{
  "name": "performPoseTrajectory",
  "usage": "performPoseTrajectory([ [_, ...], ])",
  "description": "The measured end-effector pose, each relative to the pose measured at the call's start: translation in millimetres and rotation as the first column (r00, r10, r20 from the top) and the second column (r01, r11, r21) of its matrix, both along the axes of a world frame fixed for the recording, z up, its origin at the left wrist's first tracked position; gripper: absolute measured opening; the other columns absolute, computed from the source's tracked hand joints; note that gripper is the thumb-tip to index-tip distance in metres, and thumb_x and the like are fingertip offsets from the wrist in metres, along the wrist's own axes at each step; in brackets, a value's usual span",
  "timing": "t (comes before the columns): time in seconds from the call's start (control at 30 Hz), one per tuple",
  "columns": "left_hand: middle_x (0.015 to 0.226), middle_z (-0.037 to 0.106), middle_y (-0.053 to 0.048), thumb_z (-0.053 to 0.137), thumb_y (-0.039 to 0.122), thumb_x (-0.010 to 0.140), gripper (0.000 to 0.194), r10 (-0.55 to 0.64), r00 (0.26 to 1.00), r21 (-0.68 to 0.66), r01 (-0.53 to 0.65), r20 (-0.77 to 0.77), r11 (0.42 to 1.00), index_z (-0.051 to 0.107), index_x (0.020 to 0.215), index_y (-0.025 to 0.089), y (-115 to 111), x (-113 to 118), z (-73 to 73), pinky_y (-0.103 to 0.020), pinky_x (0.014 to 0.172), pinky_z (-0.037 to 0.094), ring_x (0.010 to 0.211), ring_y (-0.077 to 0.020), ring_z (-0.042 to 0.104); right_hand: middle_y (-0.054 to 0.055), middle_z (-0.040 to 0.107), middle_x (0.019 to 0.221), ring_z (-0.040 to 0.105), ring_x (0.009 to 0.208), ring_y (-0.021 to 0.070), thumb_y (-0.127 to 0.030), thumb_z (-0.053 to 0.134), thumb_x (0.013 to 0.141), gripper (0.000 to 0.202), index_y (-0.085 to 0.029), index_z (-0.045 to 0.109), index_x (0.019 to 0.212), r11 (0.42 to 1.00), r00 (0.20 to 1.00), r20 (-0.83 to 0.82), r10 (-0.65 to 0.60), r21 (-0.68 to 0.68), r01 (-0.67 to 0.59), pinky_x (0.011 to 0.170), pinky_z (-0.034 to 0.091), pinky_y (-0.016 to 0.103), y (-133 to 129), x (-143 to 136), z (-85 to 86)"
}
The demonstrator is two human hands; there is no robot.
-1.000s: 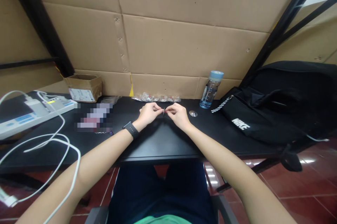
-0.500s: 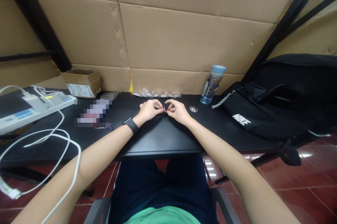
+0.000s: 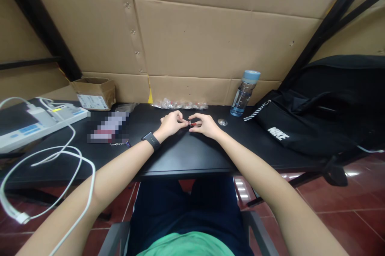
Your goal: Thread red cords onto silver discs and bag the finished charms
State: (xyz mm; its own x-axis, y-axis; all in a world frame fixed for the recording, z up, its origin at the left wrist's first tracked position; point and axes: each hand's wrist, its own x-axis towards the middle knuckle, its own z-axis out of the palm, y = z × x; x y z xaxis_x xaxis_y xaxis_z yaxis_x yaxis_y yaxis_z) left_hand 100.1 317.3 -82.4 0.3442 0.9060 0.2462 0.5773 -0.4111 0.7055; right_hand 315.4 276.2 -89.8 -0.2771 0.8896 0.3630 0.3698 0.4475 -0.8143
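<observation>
A small, thin disc with a red part is held up just above the black desk, edge-on to me; its exact kind is too small to make out. My left hand, with a dark watch on the wrist, pinches it from the left between thumb and fingertips. From the right, the thumb and fingers of my right hand curl around its red side. To the right of that hand, a shiny round clear disc lies flat on the desk.
Several clear-wrapped small parts line the cardboard wall. A water bottle and black backpack stand on the right. On the left are a cardboard box, a power strip and a loose white cable over my left forearm.
My right thumb and fingers have parted slightly around the red side. The disc has turned a little, while my left hand keeps its pinch. The view has shifted slightly.
</observation>
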Motion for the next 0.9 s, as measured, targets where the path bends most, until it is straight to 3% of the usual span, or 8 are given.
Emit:
performPoseTrajectory([
  [0.23, 0.101, 0.084, 0.003, 0.074, 0.031, 0.083, 0.018, -0.023, 0.999, 0.004, 0.024, -0.030, 1.000, 0.057, 0.085, 0.026, -4, 1, 2.6, -0.046, 0.108, 0.039, 0.113, -0.0272, 0.074, 0.006, 0.080, 0.105, 0.080, 0.098, 0.0244, -0.027, 0.090, 0.072, 0.045, -0.020, 0.070, 0.112, 0.998, 0.996, 0.093, -0.013, 0.068, 0.006, 0.090, 0.064, 0.039, 1, 0, 3.1],
  [0.3, 0.103, 0.083, 0.002, 0.069, 0.024, 0.083, 0.009, -0.029, 0.998, 0.039, 0.032, -0.063, 0.999, 0.061, 0.087, 0.026, -3, -1, 6.0, -0.049, 0.111, 0.038, 0.114, -0.0275, 0.073, 0.006, 0.080, 0.105, 0.079, 0.102, 0.0245, -0.027, 0.089, 0.073, 0.044, -0.021, 0.070, 0.111, 0.995, 0.992, 0.126, -0.027, 0.099, 0.014, 0.092, 0.063, 0.039, 1, 1, 3.6],
  [0.37, 0.106, 0.083, 0.001, 0.066, 0.018, 0.080, 0.014, -0.034, 0.997, 0.107, 0.041, -0.069, 0.993, 0.066, 0.091, 0.027, 4, -9, 10.6, -0.049, 0.112, 0.039, 0.114, -0.0275, 0.073, 0.006, 0.080, 0.104, 0.079, 0.103, 0.0242, -0.028, 0.089, 0.073, 0.042, -0.021, 0.070, 0.110, 0.993, 0.989, 0.138, -0.045, 0.115, 0.029, 0.092, 0.062, 0.039, 2, 1, 3.1],
  [0.47, 0.114, 0.080, -0.003, 0.063, 0.017, 0.077, 0.022, -0.007, 0.996, 0.218, -0.012, 0.086, 0.976, 0.071, 0.096, 0.025, 28, -35, 17.3, -0.041, 0.107, 0.047, 0.115, -0.0253, 0.072, 0.006, 0.078, 0.101, 0.078, 0.102, 0.0239, -0.028, 0.090, 0.072, 0.042, -0.021, 0.069, 0.107, 0.993, 0.991, 0.119, -0.063, 0.111, 0.049, 0.092, 0.063, 0.039, 4, 1, 0.7],
  [0.53, 0.113, 0.080, -0.007, 0.060, 0.019, 0.077, 0.018, 0.038, 0.957, 0.221, -0.105, 0.287, 0.970, 0.069, 0.093, 0.021, 48, -58, 19.3, -0.036, 0.104, 0.051, 0.112, -0.0232, 0.073, 0.006, 0.078, 0.100, 0.078, 0.101, 0.0238, -0.027, 0.089, 0.071, 0.041, -0.020, 0.068, 0.104, 0.992, 0.992, 0.105, -0.063, 0.112, 0.051, 0.092, 0.063, 0.040, 6, -1, -1.3],
  [0.6, 0.111, 0.080, -0.010, 0.059, 0.021, 0.077, 0.018, 0.098, 0.926, 0.200, -0.181, 0.364, 0.963, 0.068, 0.093, 0.019, 64, -79, 18.7, -0.035, 0.102, 0.053, 0.108, -0.0226, 0.074, 0.006, 0.077, 0.101, 0.078, 0.099, 0.0232, -0.026, 0.089, 0.070, 0.040, -0.020, 0.067, 0.103, 0.992, 0.995, 0.092, -0.047, 0.123, 0.035, 0.092, 0.063, 0.040, 7, -4, -3.2],
  [0.73, 0.105, 0.080, -0.009, 0.060, 0.023, 0.078, 0.017, 0.222, 0.957, 0.168, -0.254, 0.187, 0.952, 0.071, 0.091, 0.019, 70, -96, 13.1, -0.035, 0.100, 0.053, 0.102, -0.0229, 0.073, 0.006, 0.072, 0.108, 0.078, 0.095, 0.0206, -0.023, 0.085, 0.072, 0.038, -0.020, 0.067, 0.105, 0.988, 0.996, 0.086, 0.011, 0.156, -0.024, 0.091, 0.064, 0.038, 8, -9, -5.0],
  [0.9, 0.112, 0.079, -0.007, 0.061, 0.024, 0.083, 0.021, 0.145, 0.975, 0.199, -0.111, -0.170, 0.974, 0.074, 0.100, 0.024, 53, -74, 6.5, -0.038, 0.099, 0.051, 0.105, -0.0262, 0.072, 0.005, 0.070, 0.110, 0.076, 0.090, 0.0181, -0.021, 0.082, 0.075, 0.036, -0.021, 0.071, 0.109, 0.968, 0.972, 0.232, 0.025, 0.236, -0.081, 0.080, 0.062, 0.031, 1, -6, 2.4],
])
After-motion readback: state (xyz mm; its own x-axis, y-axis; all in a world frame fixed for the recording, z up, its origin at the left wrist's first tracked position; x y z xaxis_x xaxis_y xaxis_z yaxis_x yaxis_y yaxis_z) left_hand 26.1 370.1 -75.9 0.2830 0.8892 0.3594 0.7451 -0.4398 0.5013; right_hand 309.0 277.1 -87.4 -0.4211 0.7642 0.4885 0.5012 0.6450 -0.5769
